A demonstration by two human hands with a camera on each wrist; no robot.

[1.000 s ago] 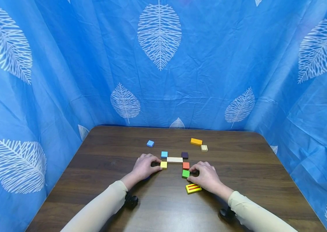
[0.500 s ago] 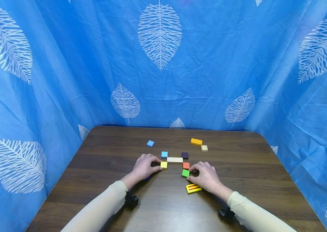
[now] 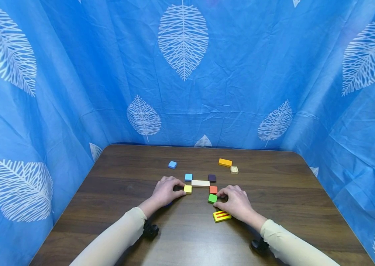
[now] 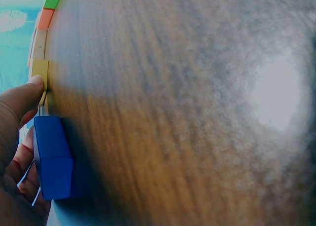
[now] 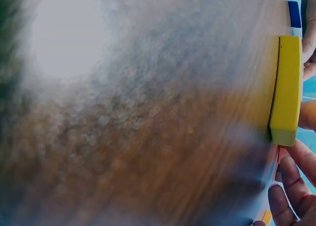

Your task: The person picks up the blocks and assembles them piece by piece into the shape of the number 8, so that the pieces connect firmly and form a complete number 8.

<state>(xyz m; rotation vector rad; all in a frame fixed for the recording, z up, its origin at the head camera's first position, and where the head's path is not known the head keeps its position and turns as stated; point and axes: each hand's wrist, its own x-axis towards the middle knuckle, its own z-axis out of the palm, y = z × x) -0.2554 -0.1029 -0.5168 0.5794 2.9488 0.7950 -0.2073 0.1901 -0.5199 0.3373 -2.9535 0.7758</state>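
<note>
In the head view my left hand [image 3: 165,191] pinches a small yellow block [image 3: 188,189] at the left end of a long cream block [image 3: 200,183]. The left wrist view shows the thumb against that yellow block and a dark blue block [image 4: 53,157] standing beside the fingers. My right hand [image 3: 236,201] holds a green block [image 3: 212,198] between thumb and finger, just below a red block [image 3: 213,190]. A yellow block with red stripes [image 3: 222,216] lies nearest the right hand's near side; in the right wrist view it hides the green block.
A light blue block [image 3: 188,177] and a dark purple block [image 3: 212,178] sit at the cream block's far corners. Farther back lie a blue block [image 3: 172,164], an orange block [image 3: 225,162] and a striped wooden block [image 3: 234,170]. A blue curtain [image 3: 187,111] hangs behind the table [image 3: 134,159].
The green block and my right fingertips have shifted very slightly left and away from me. My left hand and the other blocks look unmoved.
</note>
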